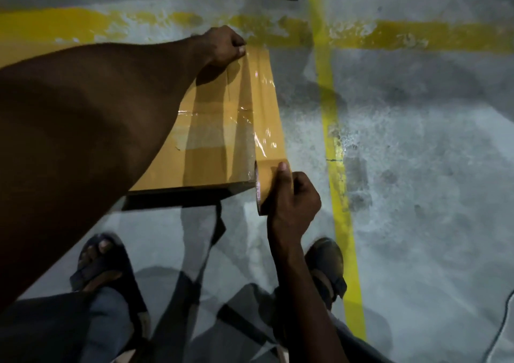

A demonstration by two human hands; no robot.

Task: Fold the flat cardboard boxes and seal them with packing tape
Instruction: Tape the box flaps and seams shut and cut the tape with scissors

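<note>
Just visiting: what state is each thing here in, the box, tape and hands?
cardboard box: folded, top flaps closed, one tape band already across.
tape strip: stretched lengthwise over the top, uncut from the roll.
tape roll: at the box's near edge, gripped.
left hand: curled, holding the strip's end at the far edge.
right hand: grips the tape roll, thumb on it.

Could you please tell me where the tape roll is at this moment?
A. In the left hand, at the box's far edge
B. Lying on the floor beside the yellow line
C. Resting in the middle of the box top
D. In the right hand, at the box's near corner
D: the right hand grips the tape roll at the near corner of the cardboard box, while the left hand holds the tape strip at the far edge.
</note>
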